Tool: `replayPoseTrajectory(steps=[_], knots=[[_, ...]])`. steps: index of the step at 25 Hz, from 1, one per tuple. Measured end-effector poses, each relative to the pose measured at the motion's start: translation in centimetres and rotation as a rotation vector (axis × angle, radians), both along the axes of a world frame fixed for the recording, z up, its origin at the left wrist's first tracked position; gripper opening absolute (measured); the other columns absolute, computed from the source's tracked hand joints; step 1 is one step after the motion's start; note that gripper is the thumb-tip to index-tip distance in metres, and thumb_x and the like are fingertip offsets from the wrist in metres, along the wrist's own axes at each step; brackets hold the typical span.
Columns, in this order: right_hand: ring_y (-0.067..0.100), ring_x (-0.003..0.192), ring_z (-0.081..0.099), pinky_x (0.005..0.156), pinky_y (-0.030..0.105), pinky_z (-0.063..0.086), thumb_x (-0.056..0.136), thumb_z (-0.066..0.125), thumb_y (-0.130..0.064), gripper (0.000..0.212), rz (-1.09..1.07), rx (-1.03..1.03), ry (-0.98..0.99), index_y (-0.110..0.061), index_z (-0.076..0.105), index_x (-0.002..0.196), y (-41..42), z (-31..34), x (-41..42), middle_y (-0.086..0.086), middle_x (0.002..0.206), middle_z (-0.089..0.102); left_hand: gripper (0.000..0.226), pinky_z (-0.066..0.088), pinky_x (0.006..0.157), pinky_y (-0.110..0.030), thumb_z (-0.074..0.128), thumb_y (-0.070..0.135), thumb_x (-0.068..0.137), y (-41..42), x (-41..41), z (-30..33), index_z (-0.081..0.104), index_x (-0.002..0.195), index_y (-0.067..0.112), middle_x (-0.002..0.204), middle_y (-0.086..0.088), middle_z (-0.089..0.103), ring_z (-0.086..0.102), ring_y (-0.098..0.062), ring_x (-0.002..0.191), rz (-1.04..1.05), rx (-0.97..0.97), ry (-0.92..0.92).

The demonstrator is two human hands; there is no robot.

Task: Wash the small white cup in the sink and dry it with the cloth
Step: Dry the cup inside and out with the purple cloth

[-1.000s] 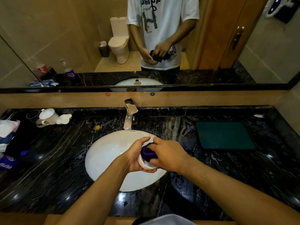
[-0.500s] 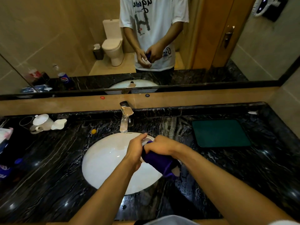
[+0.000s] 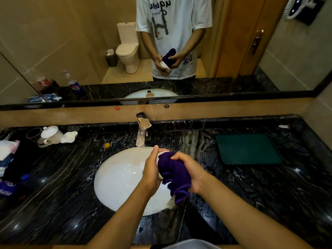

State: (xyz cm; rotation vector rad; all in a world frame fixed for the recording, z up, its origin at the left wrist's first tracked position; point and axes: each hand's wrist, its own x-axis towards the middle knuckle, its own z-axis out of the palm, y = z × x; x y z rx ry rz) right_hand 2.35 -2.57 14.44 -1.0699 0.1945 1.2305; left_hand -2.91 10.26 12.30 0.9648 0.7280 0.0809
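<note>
My left hand (image 3: 151,172) grips the small white cup (image 3: 160,155) over the right side of the white sink (image 3: 122,178). Only a sliver of the cup shows between my fingers and the cloth. My right hand (image 3: 188,168) is closed on a dark purple cloth (image 3: 173,174), which is pressed against and into the cup. A corner of the cloth hangs down below my hands. The mirror shows the same grip from the front.
A chrome faucet (image 3: 142,130) stands behind the sink, with no water running. A green mat (image 3: 248,149) lies on the black marble counter (image 3: 251,191) to the right. White teaware (image 3: 52,136) and packets sit at the left. A small yellow object (image 3: 107,145) lies near the faucet.
The cloth, at first bunched inside the cup, now drapes over it and hangs lower. My hands have shifted slightly toward the faucet while turning cup and cloth.
</note>
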Motion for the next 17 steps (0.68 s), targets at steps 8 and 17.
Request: replayPoseTrajectory(steps=[8,17], knots=[[0.028,0.09,0.075,0.074,0.043,0.061,0.086,0.071,-0.032,0.019,-0.482,-0.026,-0.338,-0.031,0.076,0.105,-1.8,-0.7,2.1,0.01,0.103,0.079,0.036,0.061,0.079,-0.048,0.055,0.01,0.098,0.4,-0.2,-0.1,0.058,0.133,0.001,0.121,-0.025,0.069,0.068,-0.041,0.106,0.084,-0.215,-0.01],[0.021,0.089,0.075,0.075,0.04,0.064,0.073,0.085,-0.025,0.039,-0.522,-0.1,-0.563,-0.031,0.07,0.108,-0.2,-1.4,-0.4,0.001,0.101,0.078,0.022,0.061,0.09,-0.056,0.055,0.022,0.105,-2.8,0.1,-0.1,0.066,0.123,0.016,0.11,-0.015,0.078,0.075,-0.033,0.1,0.097,-0.002,-0.016]])
